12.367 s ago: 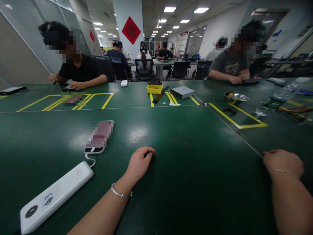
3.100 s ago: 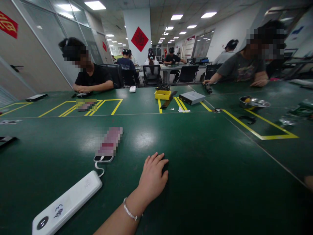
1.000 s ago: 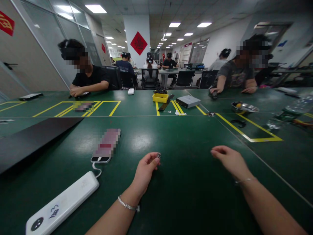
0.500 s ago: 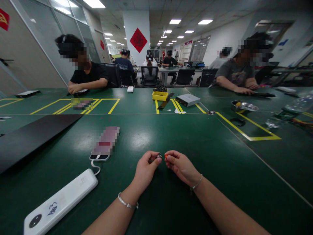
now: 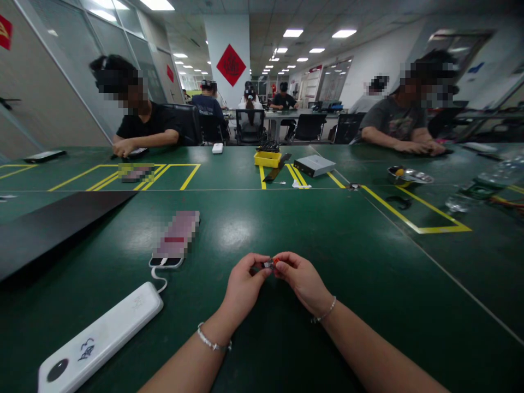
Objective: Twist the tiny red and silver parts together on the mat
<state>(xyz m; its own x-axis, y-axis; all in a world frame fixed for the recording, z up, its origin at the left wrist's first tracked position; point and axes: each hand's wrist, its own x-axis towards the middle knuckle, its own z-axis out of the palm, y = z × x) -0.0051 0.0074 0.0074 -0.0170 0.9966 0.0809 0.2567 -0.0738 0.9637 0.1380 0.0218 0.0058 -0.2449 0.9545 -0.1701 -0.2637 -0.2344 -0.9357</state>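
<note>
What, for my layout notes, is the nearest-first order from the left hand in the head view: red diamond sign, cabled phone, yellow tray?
1. Cabled phone: left of the left hand.
2. Yellow tray: farther ahead.
3. Red diamond sign: on the far pillar.

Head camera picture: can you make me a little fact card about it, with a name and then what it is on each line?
Left hand: holds a small silvery piece
Right hand: holds a small orange piece
Pieces touching: too small to tell
Table: green
To the left: white power bank, cabled to a phone
Farther back: yellow tray, grey box
</note>
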